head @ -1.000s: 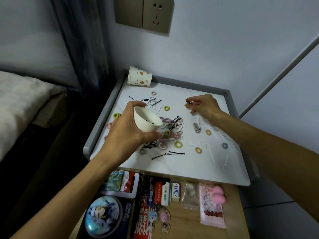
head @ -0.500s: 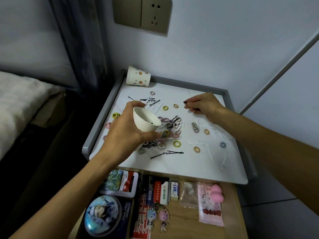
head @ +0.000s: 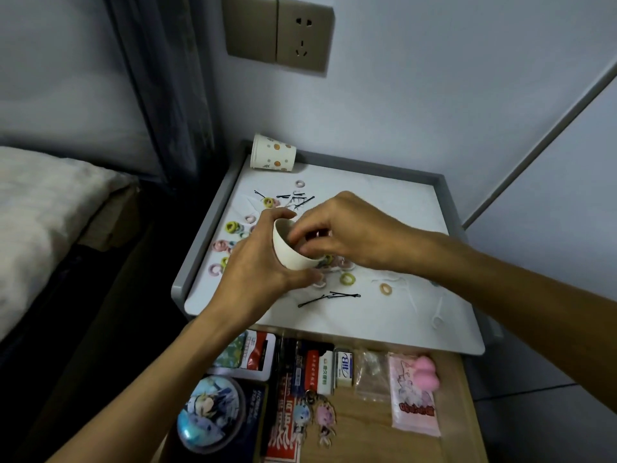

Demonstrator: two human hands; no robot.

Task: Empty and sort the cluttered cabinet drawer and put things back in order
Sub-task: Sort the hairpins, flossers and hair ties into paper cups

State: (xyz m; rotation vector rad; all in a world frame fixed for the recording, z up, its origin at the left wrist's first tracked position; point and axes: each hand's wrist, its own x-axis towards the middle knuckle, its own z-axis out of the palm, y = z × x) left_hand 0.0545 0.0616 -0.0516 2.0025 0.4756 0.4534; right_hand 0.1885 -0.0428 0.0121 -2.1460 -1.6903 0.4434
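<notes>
My left hand (head: 257, 279) grips a small white cup (head: 290, 259) and holds it tilted above the white cabinet top (head: 384, 202). My right hand (head: 347, 235) hovers over the cup with its fingertips pinched together at the cup's mouth; the black hairpin it carried is hidden behind the fingers. Loose black hairpins (head: 330, 297) and several small coloured hair ties (head: 347, 279) lie scattered on the top, partly under my hands. More pins (head: 297, 198) lie farther back. White floss picks (head: 437, 315) lie at the right.
A dotted paper cup (head: 273, 157) lies on its side at the back left corner. The open drawer (head: 367, 429) below holds a round tin (head: 210, 412), card boxes, an eraser, keychains, a pink sachet and a pink sponge (head: 427, 369). A bed (head: 43, 202) stands at the left.
My right hand moved left from the back of the top, carrying a hairpin, to the mouth of the cup. The left hand with the cup stayed roughly where it was.
</notes>
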